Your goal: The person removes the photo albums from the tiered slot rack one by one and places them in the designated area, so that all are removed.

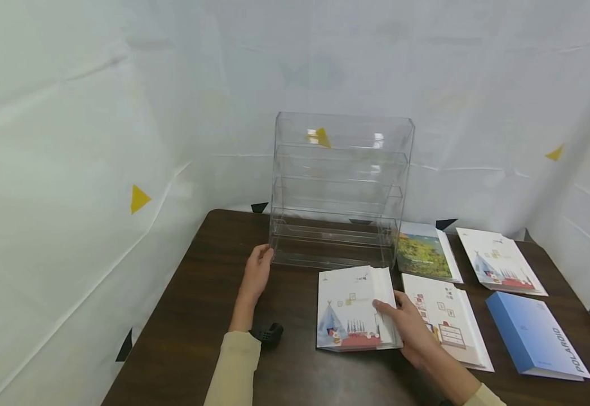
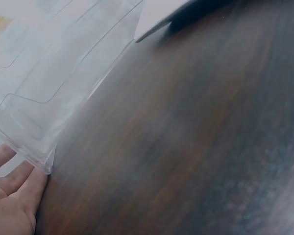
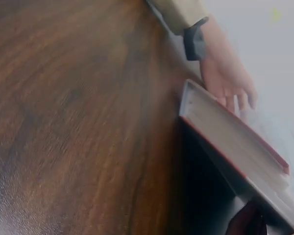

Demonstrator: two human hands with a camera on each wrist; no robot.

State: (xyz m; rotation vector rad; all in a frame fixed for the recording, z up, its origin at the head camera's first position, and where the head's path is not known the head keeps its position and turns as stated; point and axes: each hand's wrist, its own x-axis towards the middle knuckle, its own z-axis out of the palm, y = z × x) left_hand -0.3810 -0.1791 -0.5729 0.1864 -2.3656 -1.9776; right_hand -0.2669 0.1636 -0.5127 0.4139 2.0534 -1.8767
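A clear tiered display rack stands at the back of the table. My left hand is at its lower left corner; in the left wrist view the fingers lie extended against the rack's side wall. My right hand grips a white photo album with a blue tent on its cover, in front of the rack. The thumb lies on top of the album, and the other fingers are hidden beneath. In the right wrist view the album's page edges show, tilted over the table.
Right of the held album lies another white album with a dresser picture. Behind are a landscape-covered album and a second tent album. A blue POLAROID album lies far right. White sheeting surrounds the dark wooden table.
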